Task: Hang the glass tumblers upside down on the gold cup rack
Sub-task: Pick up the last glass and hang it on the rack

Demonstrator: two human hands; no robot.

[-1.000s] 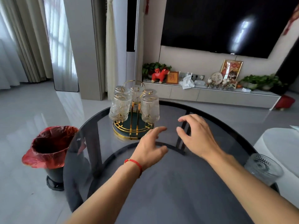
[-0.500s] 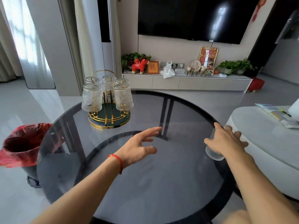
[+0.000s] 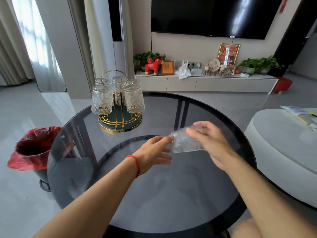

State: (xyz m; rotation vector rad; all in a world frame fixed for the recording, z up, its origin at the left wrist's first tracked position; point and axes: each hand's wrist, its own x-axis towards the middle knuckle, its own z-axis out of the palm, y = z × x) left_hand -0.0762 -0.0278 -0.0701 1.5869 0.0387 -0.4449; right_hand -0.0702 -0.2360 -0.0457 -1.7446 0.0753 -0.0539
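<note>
Head view, right hand (image 3: 212,145) clamped on glass tumbler (image 3: 186,142), left hand (image 3: 154,154) spread apart

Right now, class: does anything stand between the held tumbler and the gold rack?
Nothing visible: bare glass table lies between the tumbler, held by the right hand, and the rack.

I am viewing through one head-worn wide-angle camera, looking forward and down across the round glass table (image 3: 154,200), near its front edge, facing the television (image 3: 211,16) beyond it.
</note>
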